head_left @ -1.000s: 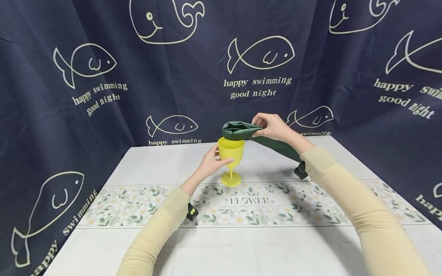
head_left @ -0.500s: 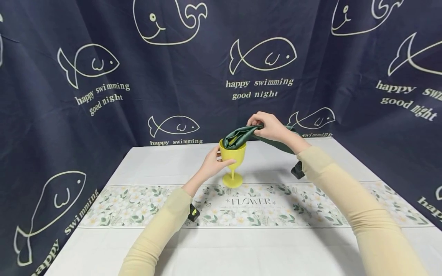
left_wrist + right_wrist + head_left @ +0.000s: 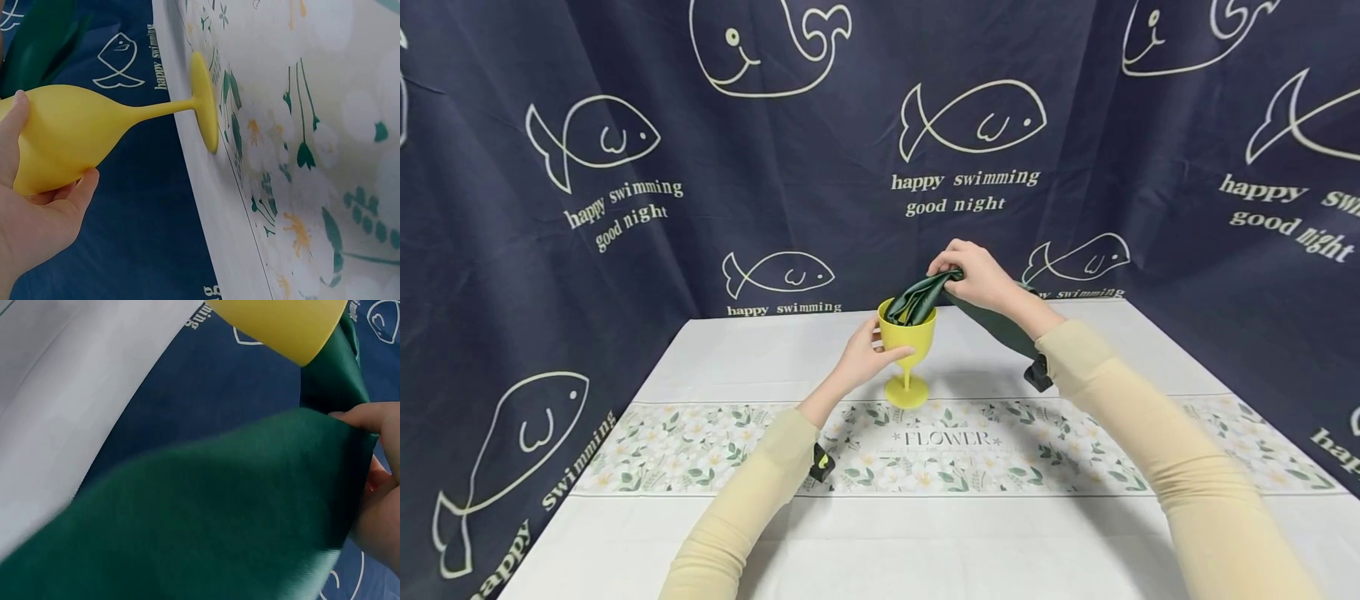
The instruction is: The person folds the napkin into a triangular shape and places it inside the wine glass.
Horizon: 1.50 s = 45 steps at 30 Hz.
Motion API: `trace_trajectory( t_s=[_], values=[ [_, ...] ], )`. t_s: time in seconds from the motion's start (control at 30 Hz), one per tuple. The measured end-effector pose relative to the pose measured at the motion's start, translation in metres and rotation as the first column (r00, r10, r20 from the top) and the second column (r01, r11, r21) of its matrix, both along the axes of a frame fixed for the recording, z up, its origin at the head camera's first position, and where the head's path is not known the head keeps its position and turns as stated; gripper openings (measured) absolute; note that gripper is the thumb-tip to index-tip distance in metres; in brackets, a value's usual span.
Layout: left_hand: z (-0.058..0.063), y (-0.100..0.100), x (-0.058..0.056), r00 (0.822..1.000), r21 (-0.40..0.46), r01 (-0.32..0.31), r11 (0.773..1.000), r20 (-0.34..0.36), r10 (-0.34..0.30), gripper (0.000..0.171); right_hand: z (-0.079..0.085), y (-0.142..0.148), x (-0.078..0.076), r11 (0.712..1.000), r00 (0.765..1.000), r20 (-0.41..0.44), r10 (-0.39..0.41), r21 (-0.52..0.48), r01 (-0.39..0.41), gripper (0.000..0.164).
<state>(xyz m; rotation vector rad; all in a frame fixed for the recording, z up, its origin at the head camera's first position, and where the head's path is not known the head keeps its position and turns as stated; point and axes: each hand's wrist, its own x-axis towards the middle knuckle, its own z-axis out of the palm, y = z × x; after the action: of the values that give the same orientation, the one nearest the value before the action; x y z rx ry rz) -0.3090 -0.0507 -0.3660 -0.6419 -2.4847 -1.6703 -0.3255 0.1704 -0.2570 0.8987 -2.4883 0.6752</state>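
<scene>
A yellow goblet stands upright on the table, its round foot on the cloth. My left hand grips its bowl from the left, the thumb across the near side. Folds of a dark green satiny cloth sit inside the goblet's mouth. Above and right of the rim, my right hand pinches the cloth between thumb and fingers. A long loose part of the green cloth hangs down below that hand, partly behind the right forearm in the head view.
The white tablecloth carries a floral band with the word FLOWER. A dark blue curtain with fish drawings encloses the table at the back and sides. Each wrist wears a small black camera.
The green cloth's folded end has gone from above the rim down into the goblet. My right hand has shifted slightly left, while the left hand keeps its grip on the goblet.
</scene>
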Motion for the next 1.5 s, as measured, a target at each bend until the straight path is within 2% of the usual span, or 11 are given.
trace_trajectory(
  t_s=[0.23, 0.43, 0.6, 0.77, 0.97, 1.27, 1.33, 1.37, 1.5],
  values=[
    [0.001, 0.0, 0.001, 1.0, -0.01, 0.004, 1.0, 0.001, -0.004, 0.067, -0.008, -0.006, 0.002, 0.999, 1.0, 0.012, 0.017, 0.049, -0.018, 0.022],
    [0.001, 0.0, 0.002, 1.0, -0.02, -0.003, 1.0, 0.004, 0.003, 0.068, -0.011, -0.007, 0.005, 0.995, 0.999, -0.012, 0.032, 0.097, -0.031, 0.023],
    [0.001, 0.0, 0.003, 1.0, -0.018, 0.0, 1.0, -0.001, 0.0, 0.068, -0.011, -0.004, 0.006, 0.99, 0.998, -0.039, 0.044, 0.136, -0.038, 0.024],
    [0.0, 0.0, 0.002, 1.0, -0.027, -0.012, 1.0, -0.001, 0.012, 0.068, -0.013, 0.004, 0.008, 0.987, 0.999, -0.028, 0.026, 0.157, -0.021, 0.027],
    [-0.001, 0.0, 0.002, 1.0, -0.023, -0.015, 1.0, -0.016, 0.014, 0.068, -0.018, 0.017, 0.01, 0.991, 1.0, 0.019, -0.008, 0.135, 0.006, 0.041],
    [0.0, 0.0, -0.001, 1.0, 0.002, -0.003, 1.0, -0.013, 0.003, 0.069, -0.031, 0.036, 0.009, 0.995, 0.987, 0.154, -0.04, 0.097, 0.025, 0.059],
    [-0.001, -0.001, -0.001, 1.0, 0.005, 0.003, 1.0, -0.008, -0.003, 0.07, -0.034, 0.04, 0.008, 0.996, 0.985, 0.161, -0.053, 0.085, 0.04, 0.058],
    [0.003, 0.0, 0.003, 1.0, 0.0, 0.008, 1.0, -0.006, -0.008, 0.069, -0.036, 0.041, 0.008, 0.996, 0.986, 0.157, -0.059, 0.075, 0.047, 0.056],
    [0.003, 0.0, 0.002, 1.0, -0.006, 0.017, 1.0, -0.001, -0.017, 0.07, -0.041, 0.043, 0.009, 0.997, 0.994, 0.085, -0.073, 0.017, 0.071, 0.038]
  ],
)
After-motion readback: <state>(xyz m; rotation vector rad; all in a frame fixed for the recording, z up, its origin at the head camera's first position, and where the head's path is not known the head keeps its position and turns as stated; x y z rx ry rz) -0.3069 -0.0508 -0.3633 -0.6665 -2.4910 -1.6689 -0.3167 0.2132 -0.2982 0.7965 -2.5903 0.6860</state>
